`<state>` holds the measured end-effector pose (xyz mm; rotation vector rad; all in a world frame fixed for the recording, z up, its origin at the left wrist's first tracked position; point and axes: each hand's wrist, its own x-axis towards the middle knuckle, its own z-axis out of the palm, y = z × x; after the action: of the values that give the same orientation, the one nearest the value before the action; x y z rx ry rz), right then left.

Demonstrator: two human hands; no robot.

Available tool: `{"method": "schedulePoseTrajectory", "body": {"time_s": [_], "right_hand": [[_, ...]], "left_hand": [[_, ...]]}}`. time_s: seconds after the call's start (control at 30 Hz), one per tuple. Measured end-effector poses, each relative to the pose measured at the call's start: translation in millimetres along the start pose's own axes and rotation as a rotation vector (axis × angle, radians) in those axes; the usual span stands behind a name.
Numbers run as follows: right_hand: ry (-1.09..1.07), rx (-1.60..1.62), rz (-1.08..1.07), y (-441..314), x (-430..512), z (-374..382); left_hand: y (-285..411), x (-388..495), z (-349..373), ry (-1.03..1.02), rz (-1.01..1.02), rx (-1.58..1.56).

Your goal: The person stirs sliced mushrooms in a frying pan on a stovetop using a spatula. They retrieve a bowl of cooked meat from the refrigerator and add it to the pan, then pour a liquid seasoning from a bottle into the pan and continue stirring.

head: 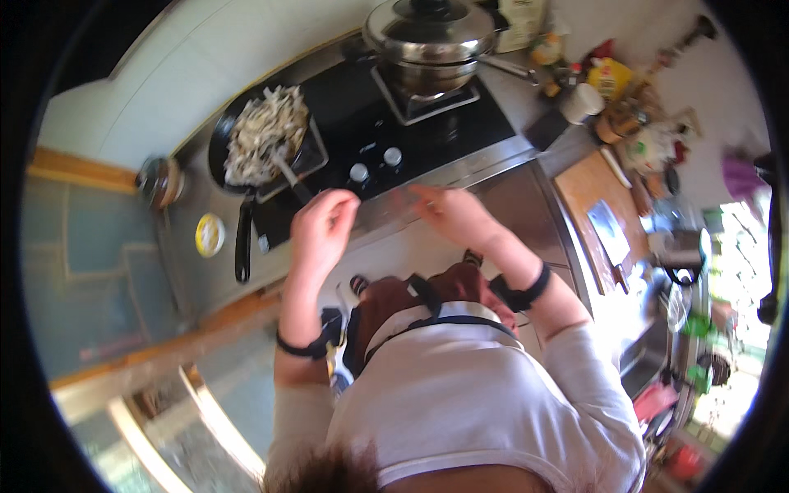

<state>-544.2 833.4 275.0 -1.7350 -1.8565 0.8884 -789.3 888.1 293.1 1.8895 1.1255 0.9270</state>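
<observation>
My left hand (323, 225) is raised near the stove's front edge with its fingers curled; whether it holds anything is unclear. To its right, my right hand (447, 209) is bent, its fingertips blurred and pointing towards the left hand. Beyond the left hand a black frying pan (216, 151) sits on the left burner, heaped with pale sliced food (262, 138), perhaps mushrooms. A spatula (286, 169) rests in the food, its dark handle reaching towards my left hand. The pan's black handle (244, 240) points towards me. Neither hand touches the pan.
A lidded steel pot (431, 49) stands on the right burner of the black glass hob (363, 117). Left are a jar (161, 180) and a small yellow-rimmed dish (210, 235). On the right counter a cleaver (609, 231) lies on a wooden cutting board (579, 185), near bottles and bags.
</observation>
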Motion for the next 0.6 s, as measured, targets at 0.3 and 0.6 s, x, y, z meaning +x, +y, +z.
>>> {"method": "schedulePoseTrajectory", "body": {"time_s": [0.3,0.6], "right_hand": [[-0.155,0.131,-0.138,110.8,-41.5,-75.6],[-0.195,0.085,-0.083,150.9,-49.8,-126.2]], "left_hand": [[60.8,35.8,126.8,-0.227,-0.155,0.333],[92.9,90.5,194.3,-0.275,-0.100,0.288]]}}
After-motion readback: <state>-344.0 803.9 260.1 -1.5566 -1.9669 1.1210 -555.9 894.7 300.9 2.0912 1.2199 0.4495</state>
